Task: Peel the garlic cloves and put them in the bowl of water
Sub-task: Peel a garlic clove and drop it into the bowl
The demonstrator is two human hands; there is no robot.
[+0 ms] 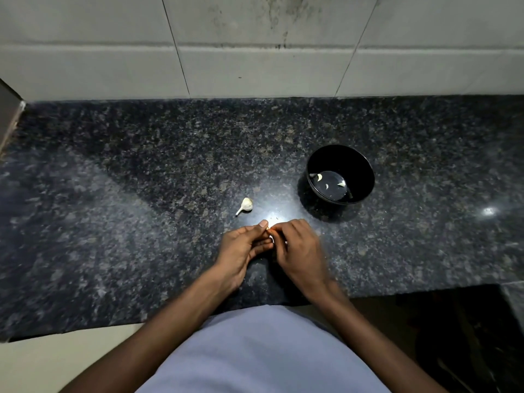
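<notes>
Dark speckled granite counter [141,222], pale tiled wall [255,52] behind it, dim light with one bright glare patch near the hands.

Clove [271,239]: only a small pale sliver shows, wedged between the two hands, above the counter and to the near left of the bowl. Whether skin is on or off it, cannot tell.

Left hand [241,251]: fingers curled in, thumb stretched forward, thumbnail up, tip meeting the right hand's fingertips; it pinches the clove from the left.

Right hand [297,248]: fingers bent down and closed on the same clove from the right; slightly blurred. Both hands touch one another at the tips.

Bowl [365,165]: black, round, upright on the counter, to the far right of the hands and apart from them. Shallow water [331,191] in its bottom. Pale peeled cloves [319,177] lie in the water, at least three pieces, mostly toward the bowl's left and far side.

Bulb [246,205]: small whitish garlic piece with a stem pointing toward the near left, lying on the counter left of the bowl, just beyond the left hand, not touching it.

Nearer than the hands: both bare forearms, and a light grey shirt [263,350] filling the lower middle. Right of that, below the counter edge, a dark recess, details unreadable.
</notes>
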